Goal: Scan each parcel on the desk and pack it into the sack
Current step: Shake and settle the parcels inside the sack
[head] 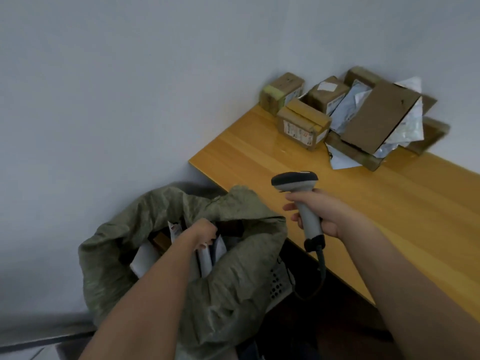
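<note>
A green woven sack (233,279) stands open on the floor beside the desk, with several parcels inside. My left hand (204,233) reaches into its mouth and grips a white flat parcel (207,258). My right hand (324,214) holds a grey barcode scanner (298,184) by its handle above the desk's near corner, its head pointing left. At the desk's far corner lies a heap of parcels: small taped cardboard boxes (302,123), white plastic mailers (348,105) and a flat brown cardboard piece (381,115).
The wooden desk (376,203) runs from the wall corner toward the lower right. The scanner's cable (320,271) hangs over the desk edge. A perforated grey case (279,284) sits under the desk behind the sack. Grey walls close in on the left and back.
</note>
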A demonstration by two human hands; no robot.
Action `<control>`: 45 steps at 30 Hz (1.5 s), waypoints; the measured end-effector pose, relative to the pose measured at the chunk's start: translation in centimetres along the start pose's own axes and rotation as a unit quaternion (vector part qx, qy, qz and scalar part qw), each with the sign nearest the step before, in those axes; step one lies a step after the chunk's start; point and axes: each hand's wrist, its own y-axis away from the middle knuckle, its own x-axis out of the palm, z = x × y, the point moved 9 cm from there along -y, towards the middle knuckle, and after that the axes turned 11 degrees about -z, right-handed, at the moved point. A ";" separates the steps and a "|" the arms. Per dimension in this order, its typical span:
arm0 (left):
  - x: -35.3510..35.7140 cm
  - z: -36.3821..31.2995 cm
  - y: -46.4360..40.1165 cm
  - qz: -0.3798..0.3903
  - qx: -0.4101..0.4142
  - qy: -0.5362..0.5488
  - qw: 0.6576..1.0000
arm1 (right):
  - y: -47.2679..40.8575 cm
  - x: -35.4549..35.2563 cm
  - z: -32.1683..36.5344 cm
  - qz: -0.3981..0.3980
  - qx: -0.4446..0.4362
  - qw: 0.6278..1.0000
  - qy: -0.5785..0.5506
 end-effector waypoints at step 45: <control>21.0 -58.1 -2.4 -0.241 0.307 -0.026 0.920 | -16.2 -40.2 1.9 -0.222 -0.042 0.910 -0.348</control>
